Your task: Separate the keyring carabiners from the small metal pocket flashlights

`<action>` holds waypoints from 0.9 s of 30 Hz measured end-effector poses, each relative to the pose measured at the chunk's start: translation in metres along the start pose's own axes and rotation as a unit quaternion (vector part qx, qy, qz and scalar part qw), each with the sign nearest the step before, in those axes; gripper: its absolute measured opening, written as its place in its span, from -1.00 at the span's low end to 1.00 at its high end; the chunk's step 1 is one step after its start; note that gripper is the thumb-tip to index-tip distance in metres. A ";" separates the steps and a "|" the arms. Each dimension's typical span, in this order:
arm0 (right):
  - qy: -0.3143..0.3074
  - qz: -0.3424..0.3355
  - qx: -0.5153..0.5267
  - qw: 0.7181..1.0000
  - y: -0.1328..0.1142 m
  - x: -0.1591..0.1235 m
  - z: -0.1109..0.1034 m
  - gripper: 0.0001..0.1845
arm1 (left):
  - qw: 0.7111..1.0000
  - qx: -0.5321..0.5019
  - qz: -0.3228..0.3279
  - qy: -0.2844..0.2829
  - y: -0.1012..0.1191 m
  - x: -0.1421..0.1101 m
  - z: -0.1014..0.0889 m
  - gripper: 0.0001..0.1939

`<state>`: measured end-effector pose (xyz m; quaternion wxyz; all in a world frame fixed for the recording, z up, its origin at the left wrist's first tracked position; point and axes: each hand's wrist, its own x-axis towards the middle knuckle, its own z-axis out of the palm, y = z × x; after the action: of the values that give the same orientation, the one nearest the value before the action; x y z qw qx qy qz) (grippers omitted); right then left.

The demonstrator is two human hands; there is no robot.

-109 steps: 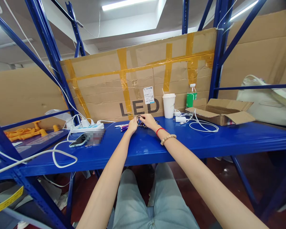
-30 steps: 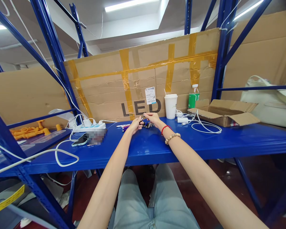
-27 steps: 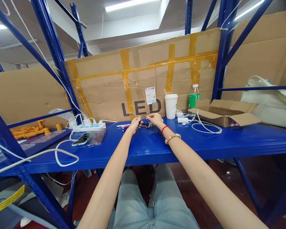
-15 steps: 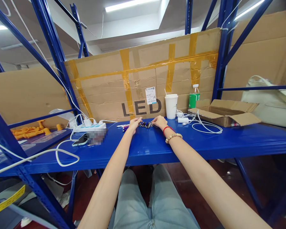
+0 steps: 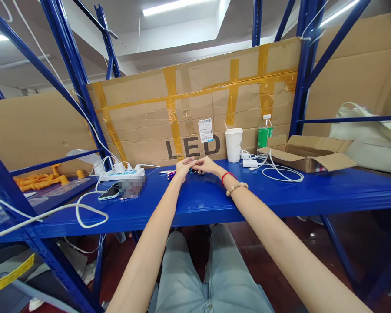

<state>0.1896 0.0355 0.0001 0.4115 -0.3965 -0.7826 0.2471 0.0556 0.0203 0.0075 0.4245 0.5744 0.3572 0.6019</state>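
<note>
My left hand (image 5: 183,168) and my right hand (image 5: 207,165) meet over the blue shelf top (image 5: 202,200), fingertips together. Both are closed in a pinch, and whatever lies between the fingers is too small and hidden to name. Just beyond and below my right hand lies a pile of small dark, shiny pieces (image 5: 199,171), mostly covered by the fingers. Several thin pen-like sticks (image 5: 170,174), some purple and some whitish, lie to the left of my left hand. A red cord and a beaded bracelet (image 5: 237,188) circle my right wrist.
On the left are a power strip (image 5: 124,174) with chargers, a phone (image 5: 110,191) and a looped white cable (image 5: 91,208). Toward the back right stand a paper cup (image 5: 233,145), a green-labelled bottle (image 5: 264,132), a charger with cable (image 5: 250,164) and an open cardboard box (image 5: 306,155). Taped cardboard (image 5: 137,126) walls the back.
My right hand drew away from the left, reached down to the dark pieces on the right, then came back to the left hand. The left hand has stayed nearly in place.
</note>
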 end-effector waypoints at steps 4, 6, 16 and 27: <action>0.072 0.076 -0.068 0.992 0.001 0.004 0.001 -0.72 | 0.998 0.017 0.024 0.055 -0.004 0.006 -0.002 -0.77; 0.134 0.119 -0.099 0.979 0.004 0.004 -0.004 -0.72 | 0.990 0.093 0.027 0.101 -0.007 0.008 -0.005 -0.82; 0.231 0.236 -0.200 0.922 0.023 -0.014 -0.033 -0.73 | 0.869 0.456 0.013 0.192 -0.005 0.002 -0.017 -0.81; 0.207 0.243 -0.229 0.919 0.023 -0.013 -0.033 -0.73 | 0.847 0.517 -0.037 0.122 -0.020 0.000 -0.019 -0.87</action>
<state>0.2312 0.0397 -0.0048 0.3898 -0.7003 -0.5945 0.0655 0.0390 0.0286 -0.0122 0.0413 0.6189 0.6864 0.3797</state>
